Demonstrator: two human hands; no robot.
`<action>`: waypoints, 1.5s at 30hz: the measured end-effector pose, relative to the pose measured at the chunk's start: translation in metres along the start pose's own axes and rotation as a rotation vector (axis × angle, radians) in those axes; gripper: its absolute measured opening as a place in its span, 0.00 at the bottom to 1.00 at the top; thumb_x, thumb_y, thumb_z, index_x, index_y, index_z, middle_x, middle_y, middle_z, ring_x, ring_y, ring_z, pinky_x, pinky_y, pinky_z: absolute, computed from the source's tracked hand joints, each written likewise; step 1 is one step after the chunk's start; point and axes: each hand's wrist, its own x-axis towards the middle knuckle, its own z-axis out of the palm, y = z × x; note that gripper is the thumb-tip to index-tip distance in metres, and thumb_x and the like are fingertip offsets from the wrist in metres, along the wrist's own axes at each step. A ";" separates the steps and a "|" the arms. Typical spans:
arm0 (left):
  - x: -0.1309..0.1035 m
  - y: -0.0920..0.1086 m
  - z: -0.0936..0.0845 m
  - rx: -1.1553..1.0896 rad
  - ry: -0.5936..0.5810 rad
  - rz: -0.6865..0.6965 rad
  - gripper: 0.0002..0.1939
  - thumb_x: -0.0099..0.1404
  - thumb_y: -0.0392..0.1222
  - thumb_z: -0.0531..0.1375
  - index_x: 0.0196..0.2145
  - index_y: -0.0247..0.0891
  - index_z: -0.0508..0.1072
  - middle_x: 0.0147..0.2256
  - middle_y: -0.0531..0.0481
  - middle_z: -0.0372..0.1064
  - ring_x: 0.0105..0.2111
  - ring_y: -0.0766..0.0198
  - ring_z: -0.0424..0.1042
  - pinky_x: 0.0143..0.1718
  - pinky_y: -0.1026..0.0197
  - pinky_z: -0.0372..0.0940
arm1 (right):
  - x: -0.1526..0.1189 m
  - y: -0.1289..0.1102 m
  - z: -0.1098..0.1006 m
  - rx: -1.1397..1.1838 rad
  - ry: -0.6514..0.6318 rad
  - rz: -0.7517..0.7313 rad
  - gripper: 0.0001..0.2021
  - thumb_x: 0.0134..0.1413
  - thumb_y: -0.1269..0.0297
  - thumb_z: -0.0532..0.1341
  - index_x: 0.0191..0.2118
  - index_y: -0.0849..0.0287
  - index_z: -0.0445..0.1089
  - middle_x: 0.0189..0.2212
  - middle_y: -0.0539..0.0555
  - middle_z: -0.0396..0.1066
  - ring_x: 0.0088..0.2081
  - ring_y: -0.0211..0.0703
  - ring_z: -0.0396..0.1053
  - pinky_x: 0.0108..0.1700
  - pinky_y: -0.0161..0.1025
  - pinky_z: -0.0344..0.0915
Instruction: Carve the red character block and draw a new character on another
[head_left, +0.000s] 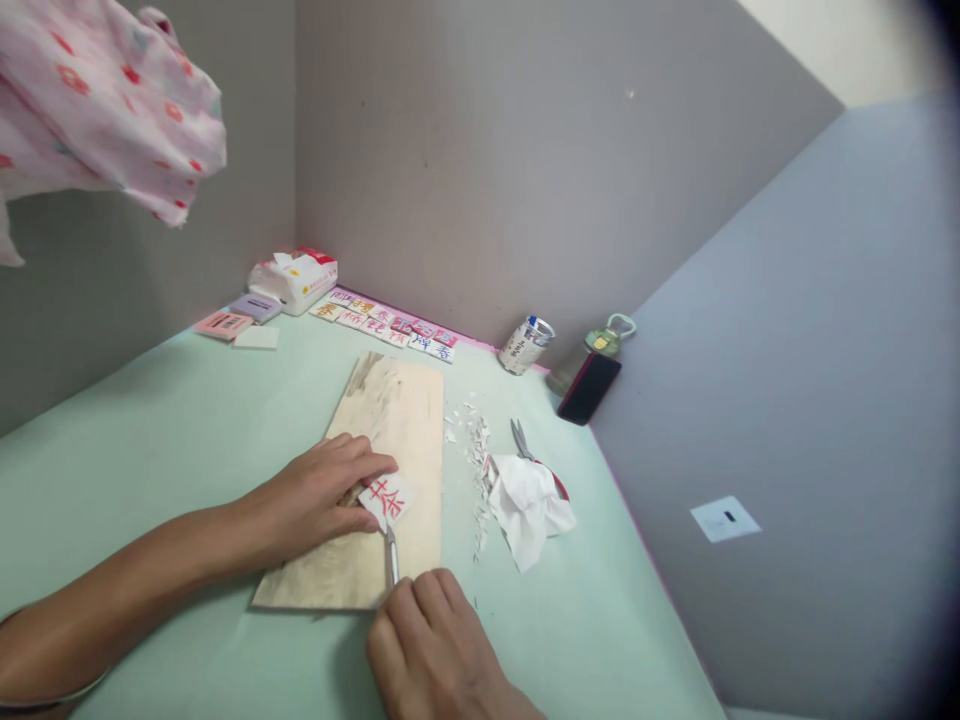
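Note:
My left hand [322, 495] pins a small white square piece [385, 497] between thumb and forefinger. A red Chinese character is drawn on its face. The piece lies on a pale wooden board [405, 400] that rests on the table. In my closed right hand [439, 640], at the near end of the board, is a slim metal craft knife [392, 560]. The blade points away from me, and its tip meets the lower edge of the white piece. My palm hides the rear of the handle.
White shavings [478, 450] lie right of the board, beside a crumpled tissue [525, 505] partly covering scissors [520, 438]. Lettered squares [397, 325] line the back wall near a tissue pack [300, 280]. A can [526, 345], a bottle [604, 338] and a phone [590, 388] stand back right.

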 end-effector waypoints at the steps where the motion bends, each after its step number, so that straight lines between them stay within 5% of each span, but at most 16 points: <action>1: 0.000 0.000 0.000 0.000 -0.002 0.000 0.20 0.66 0.41 0.64 0.55 0.46 0.72 0.41 0.51 0.67 0.44 0.54 0.66 0.47 0.57 0.60 | 0.000 0.000 0.000 -0.004 -0.004 -0.001 0.18 0.62 0.84 0.46 0.26 0.58 0.63 0.22 0.53 0.59 0.24 0.45 0.53 0.30 0.42 0.48; 26: 0.004 0.006 -0.003 0.031 -0.001 -0.046 0.13 0.63 0.41 0.65 0.46 0.44 0.72 0.38 0.52 0.68 0.40 0.56 0.67 0.43 0.58 0.60 | -0.006 -0.012 0.013 -0.028 0.088 0.087 0.21 0.64 0.83 0.44 0.25 0.58 0.65 0.23 0.55 0.60 0.25 0.47 0.53 0.30 0.44 0.48; 45: 0.005 0.003 0.000 0.009 0.025 -0.046 0.14 0.61 0.41 0.66 0.45 0.44 0.73 0.36 0.53 0.66 0.40 0.57 0.66 0.43 0.59 0.59 | -0.004 0.003 0.003 0.111 0.041 0.079 0.19 0.62 0.84 0.46 0.25 0.60 0.64 0.24 0.54 0.59 0.27 0.45 0.51 0.30 0.42 0.48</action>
